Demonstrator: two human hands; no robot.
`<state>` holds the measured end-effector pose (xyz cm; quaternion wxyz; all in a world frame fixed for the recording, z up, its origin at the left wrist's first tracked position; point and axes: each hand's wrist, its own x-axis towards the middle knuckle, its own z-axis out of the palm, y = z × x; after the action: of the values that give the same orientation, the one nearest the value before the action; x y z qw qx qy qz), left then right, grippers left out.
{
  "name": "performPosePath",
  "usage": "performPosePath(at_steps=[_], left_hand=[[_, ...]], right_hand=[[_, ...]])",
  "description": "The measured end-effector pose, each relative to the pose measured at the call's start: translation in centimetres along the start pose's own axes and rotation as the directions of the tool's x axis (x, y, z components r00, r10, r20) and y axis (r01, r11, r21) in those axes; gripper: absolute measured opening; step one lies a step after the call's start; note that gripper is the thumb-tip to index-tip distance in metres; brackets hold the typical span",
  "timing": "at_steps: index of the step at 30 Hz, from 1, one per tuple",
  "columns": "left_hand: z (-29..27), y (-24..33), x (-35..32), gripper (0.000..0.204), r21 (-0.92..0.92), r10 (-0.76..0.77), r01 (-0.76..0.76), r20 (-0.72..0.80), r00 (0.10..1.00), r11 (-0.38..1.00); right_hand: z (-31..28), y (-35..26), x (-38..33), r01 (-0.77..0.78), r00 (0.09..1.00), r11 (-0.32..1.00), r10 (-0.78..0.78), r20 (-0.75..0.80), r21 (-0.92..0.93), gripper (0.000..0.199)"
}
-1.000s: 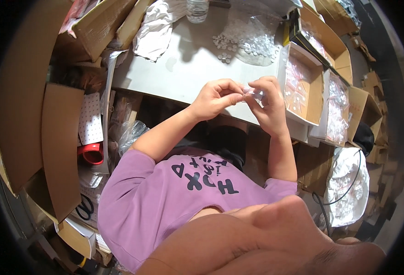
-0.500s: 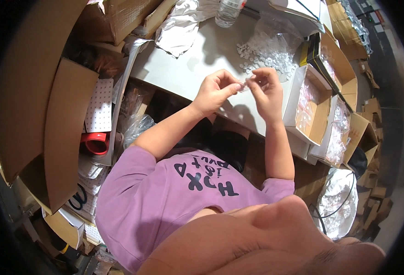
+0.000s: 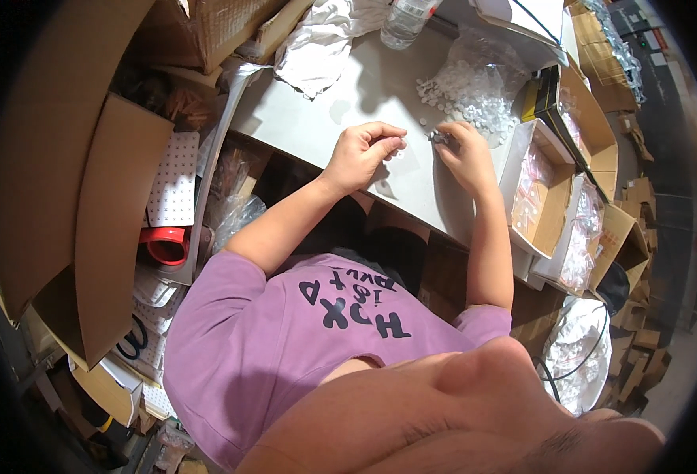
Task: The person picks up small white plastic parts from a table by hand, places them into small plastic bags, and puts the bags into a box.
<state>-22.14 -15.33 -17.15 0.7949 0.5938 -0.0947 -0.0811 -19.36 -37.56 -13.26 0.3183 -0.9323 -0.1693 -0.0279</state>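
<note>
- The white table (image 3: 340, 118) runs from the upper left toward the right of the view, and both hands work above its near edge.
- Big brown cardboard boxes (image 3: 64, 197) stand along the left side of the table; more cartons are stacked at the far right.
- A crumpled white cloth (image 3: 317, 43) lies at the far end of the table, with a clear plastic bottle (image 3: 405, 20) just beside it.
- A clear plastic bag (image 3: 483, 75) of small clear pieces sits on the table just beyond the right hand, with loose pieces spilled at its near side.
- An open white box (image 3: 534, 186) holding small packed bags stands at the table's right edge, close to the right wrist.
- A red tape roll (image 3: 163, 245) rests on the low shelf left of the person.
- The left hand (image 3: 362, 154) is curled into a loose fist, thumb and fingertips pinched narrowly; what they pinch is too small to tell.
- The right hand (image 3: 465, 154) rests on the table, its fingers closed around a small metal piece (image 3: 438, 137) that pokes out toward the left hand.
- The two hands are near each other but apart, the metal piece lying between them.
</note>
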Motion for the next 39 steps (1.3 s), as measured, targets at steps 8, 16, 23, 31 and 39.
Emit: performPosePath(at_steps=[8, 16, 23, 31, 39], left_hand=[[0.7, 1.1, -0.1, 0.015, 0.219, 0.030, -0.043, 0.062, 0.998, 0.975], [1.2, 1.1, 0.0, 0.011, 0.109, -0.006, -0.015, 0.190, 0.982, 0.994], [1.7, 0.7, 0.3, 0.010, 0.074, -0.140, 0.127, 0.223, 0.965, 0.989], [3.5, -0.3, 1.7, 0.030, 0.311, -0.081, -0.031, 0.342, 0.936, 0.950], [5.3, -0.9, 1.8, 0.026, 0.114, -0.087, 0.036, 0.472, 0.878, 0.993]], right_hand=[[0.2, -0.4, -0.5, -0.020, 0.999, 1.000, 0.020, -0.025, 0.004, 0.030], [1.3, 0.1, -1.1, 0.042, 0.990, 0.992, -0.057, -0.130, -0.117, 0.015], [0.5, -0.1, -2.6, -0.004, 0.993, 0.990, -0.013, -0.114, -0.144, 0.014], [-1.3, -1.2, -3.3, -0.163, 0.983, 0.976, 0.174, -0.060, 0.147, 0.014], [-2.7, -4.7, -4.2, -0.006, 0.999, 0.897, -0.009, 0.032, 0.442, 0.017]])
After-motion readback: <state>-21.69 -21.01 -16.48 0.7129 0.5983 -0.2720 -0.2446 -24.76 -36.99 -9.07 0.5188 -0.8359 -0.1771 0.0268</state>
